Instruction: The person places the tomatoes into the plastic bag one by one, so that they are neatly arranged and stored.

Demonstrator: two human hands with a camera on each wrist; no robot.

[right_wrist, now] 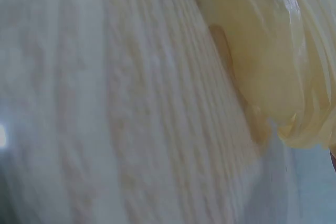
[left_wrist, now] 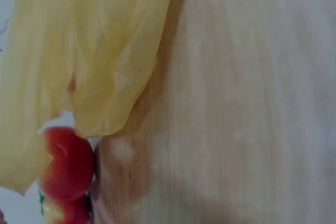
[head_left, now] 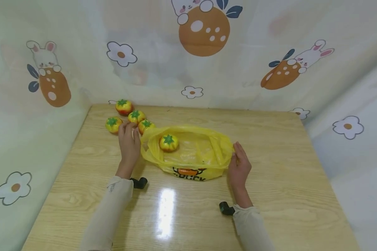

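A yellow plastic bag [head_left: 191, 170] lies mid-table, its mouth wide and facing up, with one red-yellow fruit [head_left: 168, 143] inside at the left. My right hand [head_left: 239, 167] holds the bag's right rim between thumb and fingers. Just left of the bag, my left hand [head_left: 129, 148] has loosely bent fingers beside the nearest fruits [head_left: 136, 117]; no fruit shows in its grasp. In the left wrist view the bag [left_wrist: 105, 51] hangs over a red fruit [left_wrist: 68, 163]. The right wrist view shows the bag's side [right_wrist: 257, 51], with most of that hand out of frame.
Several fruits [head_left: 113, 124] stand at the table's back left, one [head_left: 124, 107] near the back edge and one [head_left: 146, 126] against the bag's left end. Patterned curtains surround the wooden table [head_left: 276, 157] at the back and sides.
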